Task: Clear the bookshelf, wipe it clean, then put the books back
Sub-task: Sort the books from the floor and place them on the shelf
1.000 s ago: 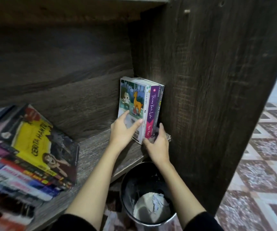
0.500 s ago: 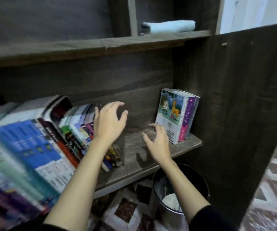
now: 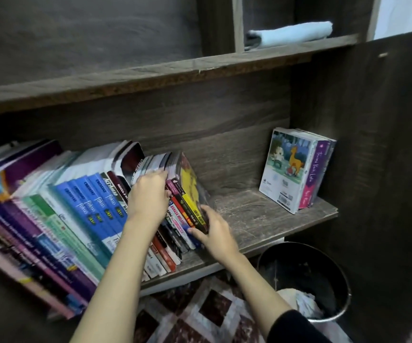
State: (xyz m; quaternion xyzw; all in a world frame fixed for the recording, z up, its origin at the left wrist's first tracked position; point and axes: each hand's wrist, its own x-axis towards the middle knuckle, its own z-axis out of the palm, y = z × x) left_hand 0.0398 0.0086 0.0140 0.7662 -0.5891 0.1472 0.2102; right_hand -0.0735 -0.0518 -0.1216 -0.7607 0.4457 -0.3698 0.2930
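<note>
**A:** Grips first. How do they sit?

**B:** The left grip (image 3: 148, 201) has its fingers curled over the upper spines of the leaning paperbacks (image 3: 187, 201). The right grip (image 3: 215, 233) pinches the lower end of the same bundle, thumb on the spines and fingers round the outer cover.

**A:** And how will they handle?

**B:** Light, I judge, but glossy and floppy. A loose bundle could fan out or slip. Best to squeeze the outer covers flat and support the bottom edge.

**A:** Where are they?

**B:** Mid-shelf (image 3: 262, 219), leaning on the blue workbooks (image 3: 96, 206) to the left. Across bare board to the right, the upright books (image 3: 296, 169) stand against the side panel. A rolled cloth (image 3: 291, 33) lies on the shelf above, and a bin (image 3: 343, 300) sits on the floor, near right.
</note>
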